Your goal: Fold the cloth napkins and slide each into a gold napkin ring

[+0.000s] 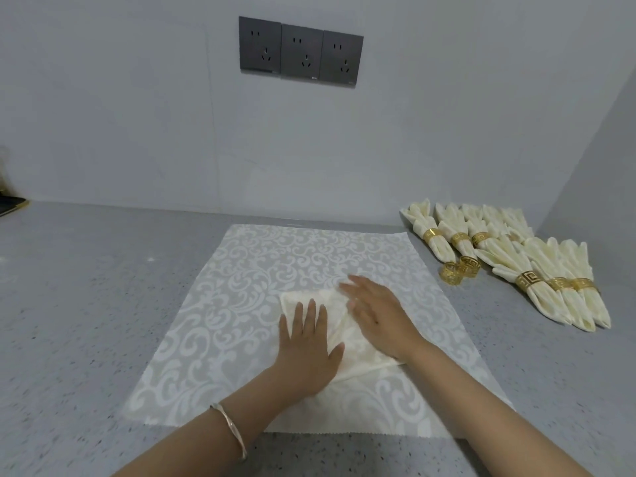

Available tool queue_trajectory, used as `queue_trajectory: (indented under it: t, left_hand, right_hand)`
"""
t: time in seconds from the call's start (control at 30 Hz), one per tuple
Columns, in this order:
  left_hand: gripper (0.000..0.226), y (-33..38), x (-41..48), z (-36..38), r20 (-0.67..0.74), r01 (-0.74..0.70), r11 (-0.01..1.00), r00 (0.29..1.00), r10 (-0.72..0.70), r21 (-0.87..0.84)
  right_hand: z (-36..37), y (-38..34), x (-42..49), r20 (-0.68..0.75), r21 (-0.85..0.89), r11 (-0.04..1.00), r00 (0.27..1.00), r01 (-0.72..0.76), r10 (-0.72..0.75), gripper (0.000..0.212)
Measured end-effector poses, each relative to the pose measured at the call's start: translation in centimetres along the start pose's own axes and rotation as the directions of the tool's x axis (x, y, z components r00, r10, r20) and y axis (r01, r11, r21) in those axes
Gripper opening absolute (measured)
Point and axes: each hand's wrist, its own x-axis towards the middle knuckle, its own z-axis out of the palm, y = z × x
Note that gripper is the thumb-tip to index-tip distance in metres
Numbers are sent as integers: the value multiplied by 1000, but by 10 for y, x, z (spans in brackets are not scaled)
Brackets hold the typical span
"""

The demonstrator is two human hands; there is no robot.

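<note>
From the head camera, your left hand [308, 342] lies flat, fingers straight and slightly spread, pressing the folded cream napkin [332, 302] at the middle of the patterned mat [241, 287]. Your right hand [378, 318] also rests flat on the napkin, just beside the left, its straight fingers blurred. Two loose gold napkin rings [461, 268] sit just off the mat's far right corner on the grey counter [86, 287]. Further right of the mat lie ringed napkins [537, 270] in rows.

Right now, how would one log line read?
step: folding | left hand: flat on napkin | right hand: flat on napkin | loose gold rings: two
</note>
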Motion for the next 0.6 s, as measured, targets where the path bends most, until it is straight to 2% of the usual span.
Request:
queue_trajectory:
  t: [0.07, 0.17, 0.4, 0.47, 0.53, 0.6]
  left_hand:
    - [65, 1, -2, 0, -25, -26, 999, 999, 27, 36]
    - [60, 1, -3, 2, -50, -49, 996, 997, 53, 78]
    - [81, -9, -9, 12, -114, -126, 990, 985, 133, 66]
    - [72, -10, -10, 12, -101, -124, 989, 986, 132, 85]
    - [73, -9, -10, 11, -103, -121, 989, 986, 130, 84]
    - [70, -9, -9, 11, -107, -127, 988, 985, 137, 91]
  right_hand:
    - [2, 2, 3, 180, -12, 999, 982, 51, -48, 42]
    - [7, 10, 6, 351, -115, 993, 935, -8, 48, 48]
    - [13, 30, 23, 354, -189, 972, 913, -140, 200, 49]
    - [10, 30, 24, 364, -188, 972, 909, -140, 201, 50]
    - [2, 26, 21, 323, -144, 980, 930, -134, 175, 54]
    - [-13, 16, 13, 217, -21, 991, 967, -130, 132, 56]
